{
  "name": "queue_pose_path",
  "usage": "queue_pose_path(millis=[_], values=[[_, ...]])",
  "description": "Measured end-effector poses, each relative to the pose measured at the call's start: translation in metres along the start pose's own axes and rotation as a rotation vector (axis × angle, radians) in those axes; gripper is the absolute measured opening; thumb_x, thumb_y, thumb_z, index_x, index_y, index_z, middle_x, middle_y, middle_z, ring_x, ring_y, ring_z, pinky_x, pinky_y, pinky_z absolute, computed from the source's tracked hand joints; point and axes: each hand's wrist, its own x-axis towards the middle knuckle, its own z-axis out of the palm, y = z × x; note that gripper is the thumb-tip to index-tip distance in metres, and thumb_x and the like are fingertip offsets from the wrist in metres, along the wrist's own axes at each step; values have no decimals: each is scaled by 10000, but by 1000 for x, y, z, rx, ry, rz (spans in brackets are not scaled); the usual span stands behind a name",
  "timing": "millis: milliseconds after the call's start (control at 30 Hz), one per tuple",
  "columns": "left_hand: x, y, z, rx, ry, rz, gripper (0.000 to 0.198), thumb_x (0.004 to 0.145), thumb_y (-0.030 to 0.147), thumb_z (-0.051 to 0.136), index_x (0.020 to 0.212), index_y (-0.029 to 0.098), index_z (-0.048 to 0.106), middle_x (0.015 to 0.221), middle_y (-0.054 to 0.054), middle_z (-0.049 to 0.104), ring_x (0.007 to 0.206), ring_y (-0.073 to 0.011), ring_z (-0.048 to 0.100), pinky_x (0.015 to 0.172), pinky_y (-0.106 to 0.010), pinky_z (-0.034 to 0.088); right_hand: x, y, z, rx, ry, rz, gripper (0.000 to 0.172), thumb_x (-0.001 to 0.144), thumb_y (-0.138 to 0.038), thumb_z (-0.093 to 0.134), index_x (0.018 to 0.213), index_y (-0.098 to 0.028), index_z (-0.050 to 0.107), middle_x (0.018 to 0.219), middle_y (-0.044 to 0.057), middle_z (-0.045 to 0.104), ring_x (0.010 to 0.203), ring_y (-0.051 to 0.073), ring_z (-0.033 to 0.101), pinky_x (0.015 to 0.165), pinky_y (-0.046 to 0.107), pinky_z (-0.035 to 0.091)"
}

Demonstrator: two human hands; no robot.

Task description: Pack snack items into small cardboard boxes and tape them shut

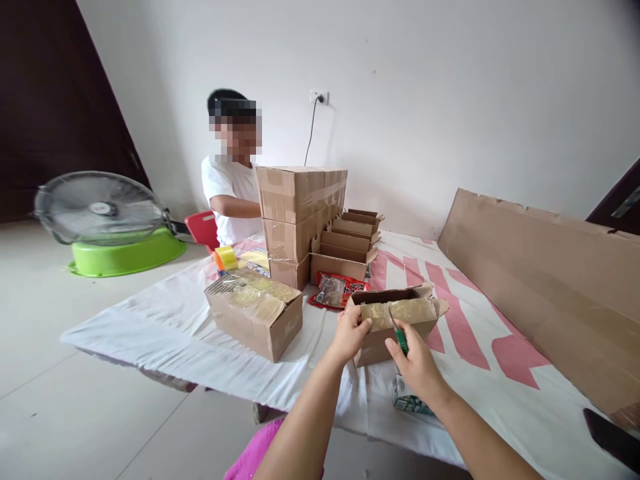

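Observation:
In front of me stands a cardboard box whose top is partly open, with shiny tape along its near flap. My left hand grips the box's left edge, thumb on the taped flap. A green-handled knife is held in my right hand, its blade against the tape. Behind the box lies a red food packet. Partly hidden under my right wrist is a dark green packet. To the left sits a taped cardboard box.
Stacked closed boxes rise mid-table beside a row of open boxes. A person in a white shirt sits behind them. A large cardboard sheet lines the right, near a dark phone-like object. A fan is at left.

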Motion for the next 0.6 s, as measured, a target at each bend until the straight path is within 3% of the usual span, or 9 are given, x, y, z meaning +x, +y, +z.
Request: queue_pose_path(millis=[167,300,433,600], values=[[-1,6,3,36,5,10,70,759,196,535,697,188,567,725,8,575,794,-184,545,768,-316,419,21,-5,0,-307,144,-231,308,814,-318,590,1083,-178,535,1009,107,642,969,253,615,849,399,510],[-2,10,3,70,12,13,173,815,202,461,654,193,522,700,7,555,783,-179,538,768,-320,410,40,-16,15,-527,154,-419,220,851,-211,510,1065,-161,529,939,105,648,890,244,611,787,369,497],[-1,11,3,126,8,10,228,842,207,415,619,195,464,683,6,544,775,-181,532,795,-343,396,51,-18,20,-650,129,-394,229,816,-127,488,1037,-158,540,892,95,663,833,236,616,738,338,476],[-1,14,5,197,-4,10,207,836,192,408,629,198,414,710,4,547,796,-184,524,871,-399,359,59,-12,10,-623,171,-243,245,778,-156,502,1021,-157,534,810,69,666,743,215,622,656,295,453]])
